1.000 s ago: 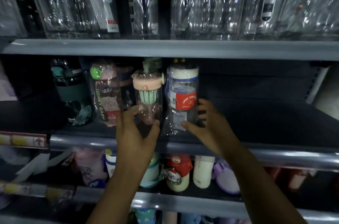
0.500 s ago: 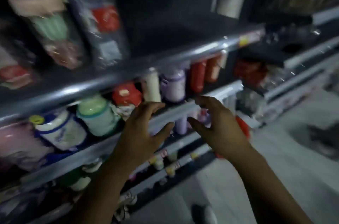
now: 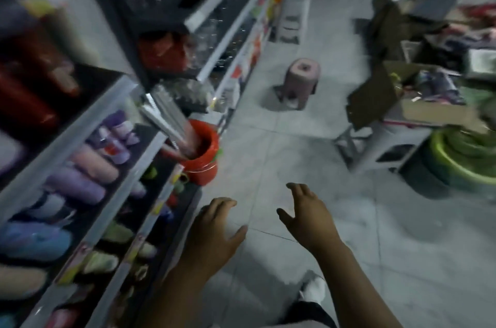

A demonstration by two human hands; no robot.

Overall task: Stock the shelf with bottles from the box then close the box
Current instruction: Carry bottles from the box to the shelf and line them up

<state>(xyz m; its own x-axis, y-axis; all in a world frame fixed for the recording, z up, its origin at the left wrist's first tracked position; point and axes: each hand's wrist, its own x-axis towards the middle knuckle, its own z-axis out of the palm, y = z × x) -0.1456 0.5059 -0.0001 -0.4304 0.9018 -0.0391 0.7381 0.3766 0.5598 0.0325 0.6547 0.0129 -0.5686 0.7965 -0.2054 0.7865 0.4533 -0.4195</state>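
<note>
Well, view: a second before it faced the shelf (image 3: 67,145) head-on; by this moment it had swung right, down the aisle, with the shelf running along the left edge.
Left hand (image 3: 214,231): had come off the pink-capped bottle it steadied earlier; it hung over the floor tiles, fingers loosely spread, holding nothing.
Right hand (image 3: 308,217): likewise off its bottle, fingers apart, empty, just beside the left.
Bottles (image 3: 80,185): blurred purple and pink ones lay on the lower tiers; the two just set down could not be picked out.
Box (image 3: 429,113): stood open, flaps up, on a white stool (image 3: 381,145) across the aisle, well apart from both hands; contents blurred.
Meaning: one placement looked finished, and the hands were probably bound for the box to fetch more; closing it was not yet done.
Path: a red bucket (image 3: 204,164) and a pink stool (image 3: 300,80) stood near the way.
</note>
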